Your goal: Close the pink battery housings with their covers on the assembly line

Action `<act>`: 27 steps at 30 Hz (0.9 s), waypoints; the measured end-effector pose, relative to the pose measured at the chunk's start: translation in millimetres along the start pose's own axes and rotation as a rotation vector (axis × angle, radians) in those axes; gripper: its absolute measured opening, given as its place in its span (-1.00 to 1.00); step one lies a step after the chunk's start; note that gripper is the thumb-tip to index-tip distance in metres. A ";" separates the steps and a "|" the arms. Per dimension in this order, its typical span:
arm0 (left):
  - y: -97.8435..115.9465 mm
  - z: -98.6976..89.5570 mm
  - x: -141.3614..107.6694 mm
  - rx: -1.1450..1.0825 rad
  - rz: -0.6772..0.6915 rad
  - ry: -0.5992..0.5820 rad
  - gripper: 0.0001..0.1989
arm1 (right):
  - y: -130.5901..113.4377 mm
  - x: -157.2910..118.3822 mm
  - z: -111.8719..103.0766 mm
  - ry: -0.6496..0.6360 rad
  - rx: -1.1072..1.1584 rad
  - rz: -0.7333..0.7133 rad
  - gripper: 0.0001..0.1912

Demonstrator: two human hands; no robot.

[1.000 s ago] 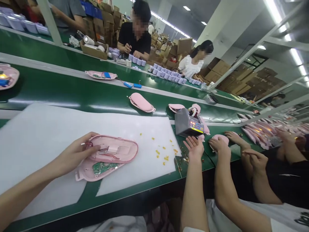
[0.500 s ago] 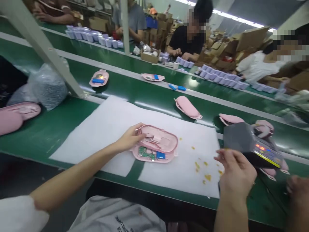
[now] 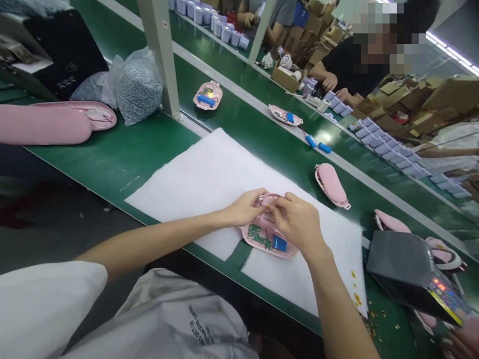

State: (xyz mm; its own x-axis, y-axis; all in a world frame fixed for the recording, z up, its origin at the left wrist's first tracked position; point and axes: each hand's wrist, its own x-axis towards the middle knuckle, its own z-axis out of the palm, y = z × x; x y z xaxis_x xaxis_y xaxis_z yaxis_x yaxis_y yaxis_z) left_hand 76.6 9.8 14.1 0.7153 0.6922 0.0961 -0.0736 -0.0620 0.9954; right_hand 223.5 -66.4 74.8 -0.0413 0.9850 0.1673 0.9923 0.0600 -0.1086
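Note:
An opened pink plastic case lies on a white foam sheet [image 3: 194,184], with the upper shell [image 3: 270,198] propped over the lower shell [image 3: 289,253]. Inside the lower shell are a green circuit board [image 3: 257,236] and a blue battery [image 3: 280,243]. My left hand [image 3: 247,208] grips the upper shell at its left end, thumb inside. Over that shell's inner face, the fingertips of my right hand [image 3: 299,219] are pinched close to my left thumb. A tiny yellowish spot shows there; what they hold is too small to name. My right hand covers much of the shell.
A grey machine with lit digits [image 3: 404,264] stands at right, near yellow scraps [image 3: 356,298] and another person's hand [image 3: 458,344]. Pink cases [image 3: 332,184] lie beyond the sheet. At left are a metal post [image 3: 159,60], a bag of small parts [image 3: 138,85] and pink shells [image 3: 45,124].
My right hand has come from beside the grey machine, leftward to the upper shell. My left hand still holds that shell. The head view has turned left and tilted.

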 end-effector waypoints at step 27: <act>20.2 -19.4 -22.4 0.403 0.387 -0.581 -0.63 | 3.4 -90.3 2.8 0.116 0.008 -0.071 -0.72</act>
State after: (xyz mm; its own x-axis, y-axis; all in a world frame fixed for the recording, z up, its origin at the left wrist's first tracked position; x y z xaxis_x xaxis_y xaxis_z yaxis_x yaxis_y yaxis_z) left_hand 45.6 7.0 31.9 0.9456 0.0906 0.3125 -0.2134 -0.5526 0.8057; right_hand 230.3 -154.7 56.6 -0.0967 0.9530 0.2872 0.9864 0.1302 -0.0999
